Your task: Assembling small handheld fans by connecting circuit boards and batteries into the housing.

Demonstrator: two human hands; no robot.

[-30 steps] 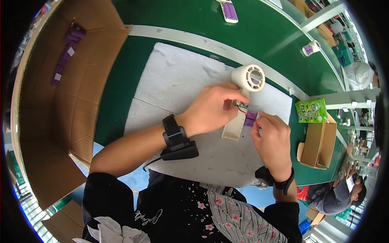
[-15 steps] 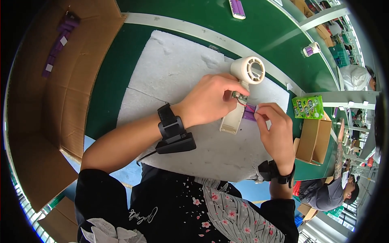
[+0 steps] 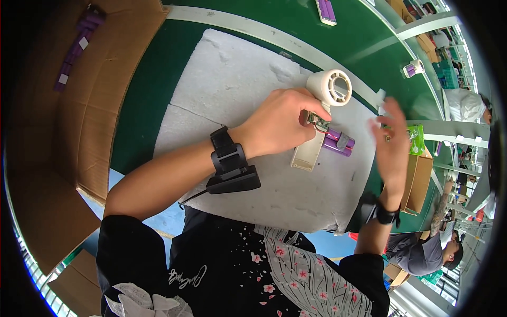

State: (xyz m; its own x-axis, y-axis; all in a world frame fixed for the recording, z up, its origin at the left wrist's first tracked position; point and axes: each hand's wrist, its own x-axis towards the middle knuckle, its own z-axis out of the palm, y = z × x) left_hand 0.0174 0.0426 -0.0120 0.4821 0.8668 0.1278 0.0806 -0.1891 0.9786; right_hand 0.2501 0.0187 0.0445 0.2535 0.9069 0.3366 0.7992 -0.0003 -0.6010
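My left hand [image 3: 288,119] is closed around the neck of a cream handheld fan [image 3: 328,87], just below its round head. The fan's handle [image 3: 306,153] lies without its cover, and a small green circuit board [image 3: 318,122] with thin wires shows by my fingertips. Beside the handle, on the white foam sheet [image 3: 253,195], rests a purple battery pack [image 3: 338,143] with a grey patch on it. Red wire runs between board and pack. My right hand [image 3: 392,140] is raised off the sheet at the right, its fingers smeared by motion. Near its fingertips is a small white piece [image 3: 381,96].
A large cardboard box [image 3: 113,79] with purple battery packs [image 3: 74,53] stands at the left. Opened fan parts with purple cells [image 3: 326,11] lie on the green bench beyond. At right are a green packet [image 3: 416,138] and a small carton [image 3: 419,182]; a co-worker [image 3: 428,253] sits farther off.
My right hand has let go of the battery pack and swung right and up. The pack's white patch is gone, and grey shows there. My left hand keeps its hold on the fan.
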